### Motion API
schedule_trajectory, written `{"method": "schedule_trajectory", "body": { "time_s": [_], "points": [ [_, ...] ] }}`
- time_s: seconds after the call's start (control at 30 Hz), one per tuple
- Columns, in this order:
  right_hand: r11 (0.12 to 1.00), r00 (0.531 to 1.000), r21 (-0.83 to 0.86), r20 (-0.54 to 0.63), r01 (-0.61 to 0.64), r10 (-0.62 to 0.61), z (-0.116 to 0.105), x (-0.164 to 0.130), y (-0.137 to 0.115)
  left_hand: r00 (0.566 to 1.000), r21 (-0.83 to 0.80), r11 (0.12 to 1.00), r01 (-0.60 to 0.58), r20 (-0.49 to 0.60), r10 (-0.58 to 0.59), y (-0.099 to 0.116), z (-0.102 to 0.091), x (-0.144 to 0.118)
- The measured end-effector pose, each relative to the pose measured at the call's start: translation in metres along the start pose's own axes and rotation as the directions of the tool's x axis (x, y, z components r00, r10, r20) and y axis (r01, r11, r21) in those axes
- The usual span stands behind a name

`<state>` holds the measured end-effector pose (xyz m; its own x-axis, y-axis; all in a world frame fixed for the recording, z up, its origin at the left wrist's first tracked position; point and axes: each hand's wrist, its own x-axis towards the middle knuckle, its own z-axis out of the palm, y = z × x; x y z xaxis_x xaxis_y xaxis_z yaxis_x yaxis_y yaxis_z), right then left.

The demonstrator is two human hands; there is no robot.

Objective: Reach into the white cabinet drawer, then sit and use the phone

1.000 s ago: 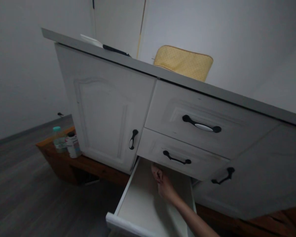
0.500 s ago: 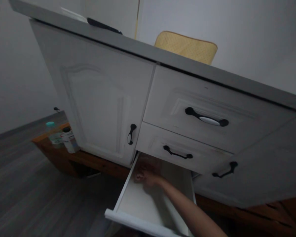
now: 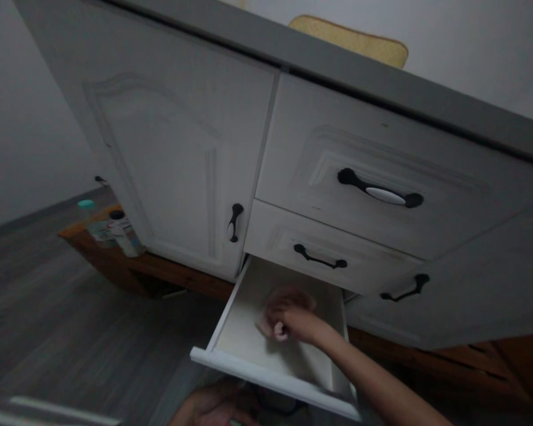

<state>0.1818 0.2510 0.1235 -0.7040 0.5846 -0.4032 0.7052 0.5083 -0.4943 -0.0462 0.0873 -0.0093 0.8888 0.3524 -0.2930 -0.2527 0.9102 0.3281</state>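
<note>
An open white drawer (image 3: 240, 334), the lowest in a white cabinet, is pulled well out. Inside it, my right hand (image 3: 295, 322) is closed on a blurred pinkish cloth (image 3: 278, 331) that lies against the drawer's pale bottom. Motion smears the cloth, so its edges are unclear. My left hand (image 3: 220, 405) shows at the bottom edge of the view, in front of and below the drawer front, near its dark handle (image 3: 278, 408). Its fingers are dim and partly cut off, and I cannot make out whether they hold anything.
Above are two closed drawers with black handles (image 3: 320, 257). A cabinet door (image 3: 160, 171) stands shut at the left. A bottle with a teal cap (image 3: 86, 205) and a white bottle (image 3: 127, 236) stand on a wooden ledge. A woven tan panel (image 3: 350, 41) rises behind the grey countertop (image 3: 231, 29).
My right hand has moved with the cloth from the drawer's back left toward its middle. My left hand has come into view at the bottom. The view has tilted lower and closer.
</note>
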Motion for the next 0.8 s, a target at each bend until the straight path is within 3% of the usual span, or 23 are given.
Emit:
{"method": "schedule_trajectory", "body": {
  "time_s": [0.07,0.17,0.3,0.43,0.57,0.67,0.8],
  "points": [
    [0.98,0.978,-0.07,-0.113,-0.184,0.176,-0.012,-0.006,0.027,1.0,0.0,1.0,0.013,0.007,-0.013,0.002,0.0,-0.002],
    [0.908,0.909,-0.135,-0.192,-0.398,0.37,-0.017,-0.014,0.064,0.999,0.0,1.0,0.025,0.026,-0.025,0.002,-0.002,-0.002],
    [0.852,0.868,-0.181,-0.179,-0.492,0.463,-0.009,-0.018,0.086,0.998,0.008,0.999,0.04,0.043,-0.04,0.002,-0.006,0.0],
    [0.885,0.902,-0.179,-0.044,-0.43,0.43,-0.004,-0.027,0.079,0.998,-0.012,0.999,0.036,0.058,-0.036,0.003,-0.008,-0.001],
    [0.943,0.933,-0.11,0.143,-0.315,0.329,0.012,-0.06,0.053,0.996,-0.028,0.999,0.021,0.09,-0.018,0.007,-0.005,-0.004],
    [0.945,0.935,0.099,0.207,-0.311,0.286,0.033,-0.096,0.032,0.995,-0.015,1.0,0.018,0.095,-0.016,0.011,0.003,-0.007],
    [0.793,0.929,0.485,0.167,-0.37,0.332,0.04,-0.128,0.015,0.995,0.038,0.999,0.028,0.094,-0.031,0.016,0.011,-0.01]
  ]
}}
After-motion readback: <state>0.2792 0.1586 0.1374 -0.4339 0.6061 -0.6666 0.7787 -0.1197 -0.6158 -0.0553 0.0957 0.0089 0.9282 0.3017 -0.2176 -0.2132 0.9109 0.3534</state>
